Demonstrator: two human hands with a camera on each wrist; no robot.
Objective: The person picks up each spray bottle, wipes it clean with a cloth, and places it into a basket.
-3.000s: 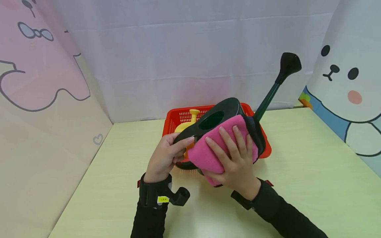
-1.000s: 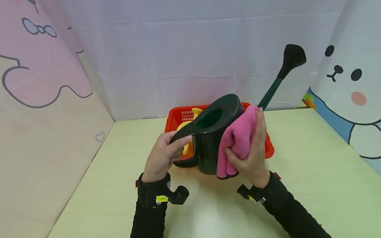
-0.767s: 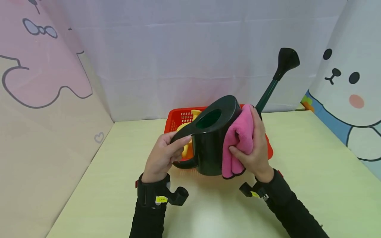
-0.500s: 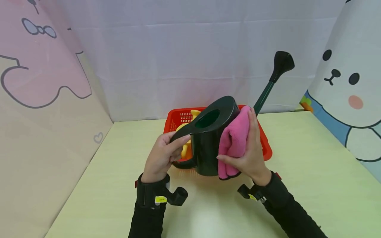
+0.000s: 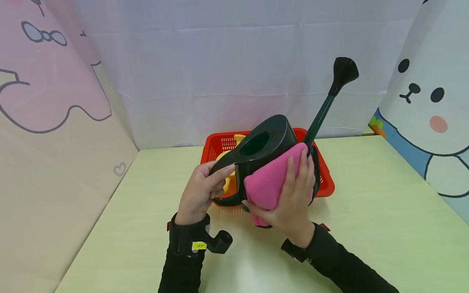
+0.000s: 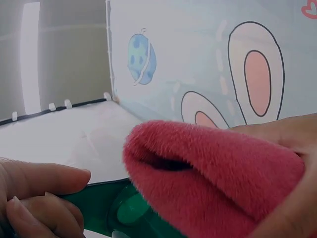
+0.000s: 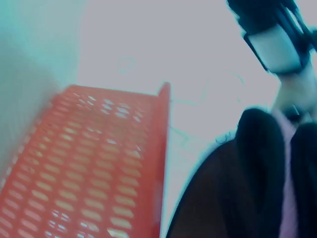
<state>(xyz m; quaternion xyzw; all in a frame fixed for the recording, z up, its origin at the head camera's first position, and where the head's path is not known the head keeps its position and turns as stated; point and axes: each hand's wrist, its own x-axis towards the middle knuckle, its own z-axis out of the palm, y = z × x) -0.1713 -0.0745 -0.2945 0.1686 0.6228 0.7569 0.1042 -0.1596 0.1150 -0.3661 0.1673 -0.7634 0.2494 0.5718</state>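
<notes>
My left hand [image 5: 203, 187] grips the handle of a dark green watering can [image 5: 276, 132], which is tilted with its spout [image 5: 322, 116] pointing up to the right. My right hand [image 5: 293, 199] holds a folded pink cloth [image 5: 269, 183] against the can's side, fingers spread over it and thumb at its lower left. In the left wrist view, the fuzzy cloth [image 6: 208, 173] bulges from the right hand and covers part of the green can [image 6: 96, 206]. Blurred dark shapes fill the lower right of the right wrist view.
Behind the can stands a red perforated basket [image 5: 326, 185] with yellow items [image 5: 229, 185] inside, partly hidden. It sits on a pale table [image 5: 146, 219], with a white cloth backdrop [image 5: 220, 73] behind and printed cartoon panels at both sides.
My right hand has brought the cloth left from the can's right side across its front, with the back of the hand now turned up. The left hand keeps its hold on the handle.
</notes>
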